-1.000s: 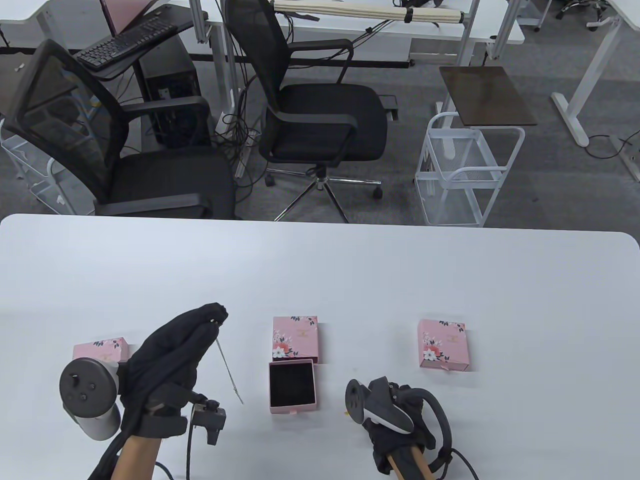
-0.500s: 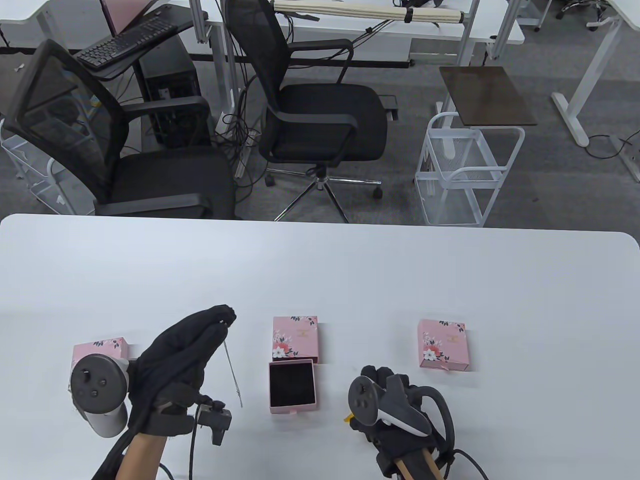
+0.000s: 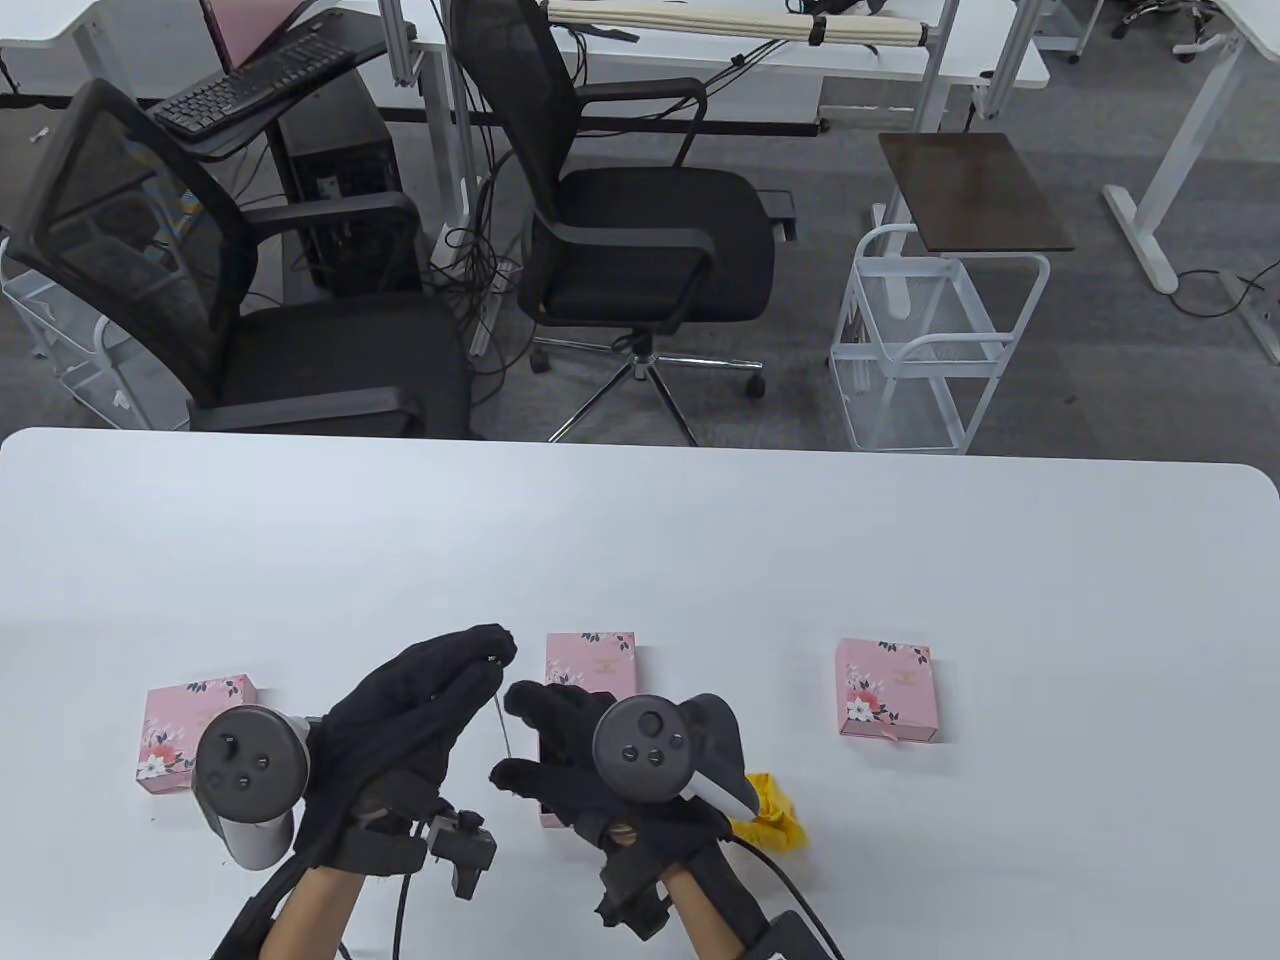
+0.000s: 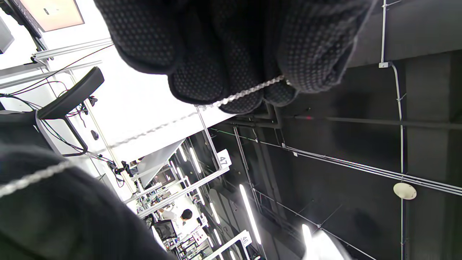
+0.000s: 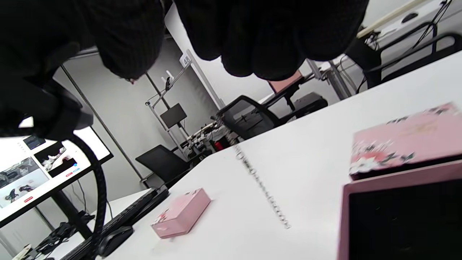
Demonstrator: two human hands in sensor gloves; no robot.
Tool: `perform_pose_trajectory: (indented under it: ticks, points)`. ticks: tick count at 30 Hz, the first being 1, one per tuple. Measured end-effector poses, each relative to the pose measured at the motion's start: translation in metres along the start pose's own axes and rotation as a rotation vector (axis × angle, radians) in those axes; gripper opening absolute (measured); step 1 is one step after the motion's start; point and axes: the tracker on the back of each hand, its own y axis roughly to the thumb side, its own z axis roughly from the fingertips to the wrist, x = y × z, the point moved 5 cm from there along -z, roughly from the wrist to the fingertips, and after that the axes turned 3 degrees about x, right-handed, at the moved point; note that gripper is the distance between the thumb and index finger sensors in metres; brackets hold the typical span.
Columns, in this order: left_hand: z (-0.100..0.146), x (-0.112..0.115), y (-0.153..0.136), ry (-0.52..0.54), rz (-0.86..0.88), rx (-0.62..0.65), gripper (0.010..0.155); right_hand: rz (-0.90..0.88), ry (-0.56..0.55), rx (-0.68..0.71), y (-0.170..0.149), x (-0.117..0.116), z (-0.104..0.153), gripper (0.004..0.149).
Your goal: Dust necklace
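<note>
A thin silver necklace chain [image 3: 501,722] hangs straight down from my left hand [image 3: 492,660], which pinches its top end above the table. The left wrist view shows the chain [image 4: 249,92] clamped between the gloved fingertips. My right hand [image 3: 512,735] is just right of the chain with fingers spread around its lower end, holding nothing. In the right wrist view the chain [image 5: 261,189] dangles over the table beside the open pink box [image 5: 400,216]. A crumpled yellow cloth [image 3: 770,812] lies on the table right of my right hand.
The open box [image 3: 550,818] is mostly hidden under my right hand, with its pink floral sleeve [image 3: 590,665] behind it. Closed pink boxes sit at the left [image 3: 190,735] and right [image 3: 888,690]. Office chairs stand beyond the white table [image 3: 700,540].
My right hand left the yellow cloth on the table and moved up and left to the chain, covering the open box. My left hand carried the necklace a little to the right.
</note>
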Motion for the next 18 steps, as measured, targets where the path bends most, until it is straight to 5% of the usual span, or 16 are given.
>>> perform_pose_trajectory:
  ticks: [4, 18]
  points:
    - [-0.001, -0.006, -0.007, 0.019, -0.027, -0.02, 0.036, 0.017, -0.039, -0.02, -0.011, -0.002, -0.006, 0.037]
    - [-0.008, -0.043, -0.045, 0.072, -0.125, -0.159, 0.036, 0.152, -0.181, -0.089, -0.034, 0.04, 0.006, 0.036]
